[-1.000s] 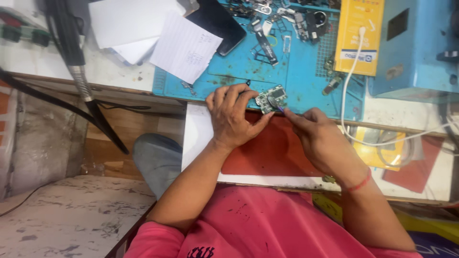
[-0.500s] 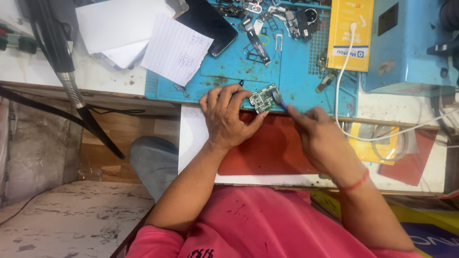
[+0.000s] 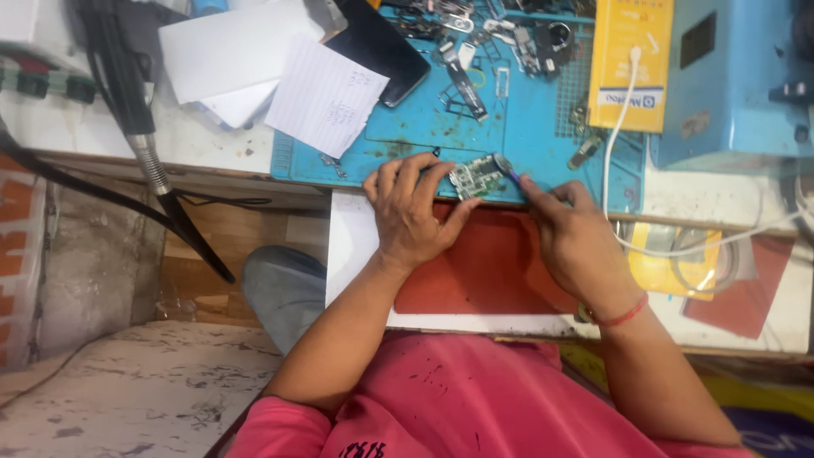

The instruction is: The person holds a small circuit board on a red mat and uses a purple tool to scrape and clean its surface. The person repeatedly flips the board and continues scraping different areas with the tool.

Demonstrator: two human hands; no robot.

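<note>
Bench: blue mat [image 3: 407, 127] on a messy work table.
Left hand [image 3: 413, 212]: fingers curled, pinching a small green circuit board [image 3: 475, 176] at its left edge.
Right hand [image 3: 579, 242]: fingers closed around a thin tool [image 3: 507, 167]; tip touches the board's right end.
Board: between both hands' fingertips.
Beyond the fingers: white paper [image 3: 326, 97], dark phone [image 3: 386, 51].

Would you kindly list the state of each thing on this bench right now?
circuit board: bare, flat on the blue mat, pinned by the left hand
thin tool: in the right hand, tip at the board's edge
dark phone: lying flat, screen dark
white cable: plugged into the yellow box
lined paper: lying loose
</note>
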